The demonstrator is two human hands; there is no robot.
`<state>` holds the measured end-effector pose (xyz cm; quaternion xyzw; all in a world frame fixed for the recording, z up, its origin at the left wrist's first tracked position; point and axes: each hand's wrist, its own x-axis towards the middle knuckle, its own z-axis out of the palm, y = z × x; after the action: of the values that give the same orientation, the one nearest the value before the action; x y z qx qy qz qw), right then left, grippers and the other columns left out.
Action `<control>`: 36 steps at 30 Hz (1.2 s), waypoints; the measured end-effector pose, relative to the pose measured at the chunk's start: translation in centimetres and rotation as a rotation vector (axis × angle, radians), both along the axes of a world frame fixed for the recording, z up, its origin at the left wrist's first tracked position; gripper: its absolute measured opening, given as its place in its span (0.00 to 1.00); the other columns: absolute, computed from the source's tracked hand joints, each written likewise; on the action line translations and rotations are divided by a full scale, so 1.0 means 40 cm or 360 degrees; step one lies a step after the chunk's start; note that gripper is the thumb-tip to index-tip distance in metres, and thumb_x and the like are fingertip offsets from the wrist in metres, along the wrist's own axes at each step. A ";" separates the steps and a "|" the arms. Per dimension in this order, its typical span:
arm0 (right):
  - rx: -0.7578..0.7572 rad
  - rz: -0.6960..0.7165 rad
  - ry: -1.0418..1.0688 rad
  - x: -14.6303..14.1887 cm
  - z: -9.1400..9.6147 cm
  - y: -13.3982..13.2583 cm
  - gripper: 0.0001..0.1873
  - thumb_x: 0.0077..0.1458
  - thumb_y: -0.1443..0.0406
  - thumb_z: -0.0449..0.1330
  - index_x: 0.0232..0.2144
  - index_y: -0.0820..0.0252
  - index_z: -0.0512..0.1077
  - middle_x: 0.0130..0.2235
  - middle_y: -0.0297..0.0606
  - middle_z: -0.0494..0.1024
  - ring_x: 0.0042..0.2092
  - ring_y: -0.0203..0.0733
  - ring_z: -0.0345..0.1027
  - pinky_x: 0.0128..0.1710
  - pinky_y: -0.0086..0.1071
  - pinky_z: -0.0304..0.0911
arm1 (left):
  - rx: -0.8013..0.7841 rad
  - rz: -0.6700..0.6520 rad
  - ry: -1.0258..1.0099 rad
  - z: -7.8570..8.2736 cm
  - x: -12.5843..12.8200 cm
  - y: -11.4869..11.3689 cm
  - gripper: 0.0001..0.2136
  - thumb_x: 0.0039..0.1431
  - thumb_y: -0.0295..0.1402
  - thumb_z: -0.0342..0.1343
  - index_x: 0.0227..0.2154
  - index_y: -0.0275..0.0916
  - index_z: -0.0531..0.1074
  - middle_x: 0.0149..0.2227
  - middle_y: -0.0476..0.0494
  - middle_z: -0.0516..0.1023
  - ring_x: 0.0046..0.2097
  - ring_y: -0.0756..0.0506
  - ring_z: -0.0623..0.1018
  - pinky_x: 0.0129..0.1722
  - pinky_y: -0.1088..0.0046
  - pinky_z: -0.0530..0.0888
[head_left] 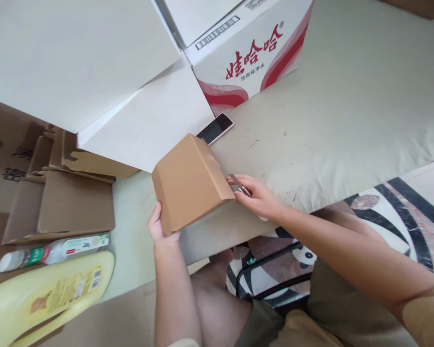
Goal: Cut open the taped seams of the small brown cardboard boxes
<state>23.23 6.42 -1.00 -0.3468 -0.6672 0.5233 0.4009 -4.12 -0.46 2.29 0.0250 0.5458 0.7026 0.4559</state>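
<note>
A small brown cardboard box (190, 180) is tilted at the near edge of the pale table (347, 111). My left hand (156, 226) grips its lower left corner, thumb on the near face, other fingers hidden behind it. At the box's right edge, my right hand (258, 197) pinches a small thin grey strip (238, 184), fingers closed, touching the box.
A phone (217, 127) lies behind the box. A white and red printed carton (249, 53) stands at the back, with large white cardboard sheets (94, 62) to the left. Flattened brown boxes (65, 193), a clear bottle (54, 250) and a yellow bottle (46, 294) lie left.
</note>
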 end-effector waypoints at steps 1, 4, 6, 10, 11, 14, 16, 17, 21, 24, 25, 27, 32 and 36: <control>-0.0022 -0.0003 0.0007 0.000 0.003 0.002 0.16 0.55 0.64 0.55 0.45 0.58 0.75 0.52 0.47 0.76 0.51 0.47 0.72 0.50 0.42 0.67 | 0.0003 0.0019 -0.0005 0.003 0.003 0.001 0.14 0.65 0.31 0.47 0.40 0.35 0.78 0.35 0.41 0.83 0.35 0.44 0.82 0.41 0.67 0.77; -0.0098 -0.0079 -0.0096 0.001 0.016 0.002 0.09 0.54 0.62 0.55 0.35 0.59 0.73 0.36 0.39 0.76 0.37 0.40 0.71 0.37 0.34 0.64 | 0.0029 0.0081 -0.0011 0.010 0.017 0.007 0.14 0.65 0.31 0.45 0.39 0.36 0.78 0.34 0.42 0.83 0.35 0.45 0.82 0.40 0.69 0.77; -0.0241 -0.0041 -0.0196 0.002 0.022 -0.001 0.08 0.54 0.60 0.55 0.27 0.58 0.68 0.26 0.32 0.70 0.28 0.36 0.64 0.30 0.31 0.58 | 0.0040 0.0115 -0.0008 0.014 0.028 0.012 0.15 0.66 0.31 0.45 0.38 0.36 0.78 0.34 0.42 0.83 0.35 0.45 0.82 0.39 0.69 0.78; -0.0469 0.0129 -0.0250 0.001 0.021 -0.005 0.13 0.56 0.59 0.52 0.22 0.57 0.64 0.20 0.28 0.64 0.24 0.34 0.58 0.26 0.30 0.50 | 0.0012 0.0105 -0.0001 0.023 0.048 0.018 0.16 0.67 0.32 0.43 0.37 0.35 0.78 0.33 0.42 0.83 0.34 0.45 0.82 0.37 0.70 0.78; -0.0455 0.0102 -0.0216 0.001 0.020 -0.005 0.12 0.56 0.60 0.52 0.23 0.57 0.65 0.20 0.28 0.64 0.24 0.34 0.58 0.26 0.30 0.51 | -0.0003 0.0082 0.0000 0.025 0.051 0.017 0.16 0.67 0.32 0.43 0.37 0.35 0.78 0.34 0.42 0.83 0.34 0.45 0.82 0.36 0.70 0.78; -0.0257 -0.0058 -0.0050 0.003 0.017 -0.001 0.10 0.57 0.61 0.53 0.26 0.58 0.69 0.23 0.29 0.66 0.27 0.35 0.60 0.29 0.30 0.55 | -0.0012 -0.0013 0.0018 0.023 0.050 0.013 0.15 0.66 0.32 0.46 0.39 0.35 0.78 0.35 0.42 0.84 0.34 0.45 0.82 0.36 0.69 0.78; -0.0070 -0.0104 0.0058 0.007 0.018 0.001 0.10 0.58 0.62 0.55 0.26 0.58 0.70 0.26 0.31 0.68 0.29 0.35 0.62 0.32 0.31 0.57 | -0.0006 -0.0086 0.0037 0.017 0.042 0.008 0.14 0.65 0.33 0.48 0.40 0.36 0.79 0.35 0.42 0.84 0.35 0.44 0.82 0.38 0.69 0.78; 0.0009 -0.0106 0.0104 0.010 0.020 0.001 0.10 0.58 0.63 0.55 0.27 0.58 0.71 0.28 0.33 0.70 0.30 0.35 0.63 0.33 0.32 0.58 | -0.0006 -0.0119 0.0044 0.013 0.037 0.005 0.13 0.65 0.33 0.49 0.41 0.36 0.79 0.36 0.41 0.84 0.36 0.44 0.82 0.38 0.68 0.78; 0.0186 -0.0091 0.0195 0.019 0.020 -0.002 0.10 0.60 0.67 0.55 0.36 0.57 0.77 0.34 0.37 0.74 0.34 0.37 0.67 0.36 0.33 0.62 | 0.0014 -0.0208 0.0068 -0.005 0.021 -0.003 0.13 0.64 0.34 0.51 0.43 0.37 0.78 0.39 0.42 0.84 0.39 0.43 0.82 0.40 0.67 0.78; 0.0255 -0.0150 0.0205 0.023 0.015 -0.006 0.14 0.61 0.68 0.54 0.43 0.54 0.78 0.35 0.37 0.74 0.34 0.37 0.67 0.37 0.34 0.64 | 0.0051 -0.0240 0.0095 -0.013 0.015 -0.005 0.13 0.63 0.35 0.52 0.44 0.37 0.78 0.40 0.42 0.84 0.40 0.44 0.83 0.42 0.67 0.78; 0.0277 -0.0173 0.0199 0.024 0.012 -0.008 0.15 0.61 0.68 0.54 0.45 0.53 0.78 0.36 0.37 0.73 0.34 0.37 0.67 0.37 0.34 0.65 | 0.0062 -0.0237 0.0101 -0.015 0.013 -0.005 0.13 0.63 0.35 0.52 0.44 0.37 0.78 0.40 0.43 0.84 0.40 0.44 0.83 0.42 0.67 0.78; 0.0333 -0.0206 0.0166 0.024 0.010 -0.011 0.17 0.62 0.68 0.54 0.48 0.52 0.77 0.38 0.38 0.73 0.36 0.38 0.68 0.38 0.35 0.66 | 0.0078 -0.0214 0.0102 -0.018 0.011 -0.005 0.12 0.63 0.34 0.52 0.43 0.37 0.77 0.40 0.43 0.84 0.40 0.44 0.83 0.42 0.68 0.78; 0.0400 -0.0113 -0.0013 0.022 0.012 -0.017 0.24 0.60 0.68 0.52 0.58 0.53 0.69 0.56 0.47 0.70 0.52 0.45 0.69 0.50 0.40 0.68 | 0.0099 -0.0229 0.0100 -0.027 0.000 -0.005 0.12 0.62 0.36 0.53 0.43 0.38 0.77 0.39 0.44 0.84 0.39 0.44 0.83 0.38 0.69 0.79; 0.0302 -0.0019 -0.0082 0.024 0.019 -0.014 0.26 0.59 0.67 0.52 0.60 0.55 0.67 0.55 0.47 0.69 0.44 0.42 0.69 0.44 0.38 0.69 | 0.0122 -0.0255 0.0118 -0.039 -0.013 -0.008 0.13 0.62 0.37 0.54 0.45 0.38 0.77 0.40 0.43 0.84 0.41 0.44 0.83 0.42 0.67 0.78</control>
<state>24.20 5.86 -0.23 -0.3246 -0.7217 0.4464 0.4178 -4.65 -0.79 0.73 0.1119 0.5313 0.6828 0.4889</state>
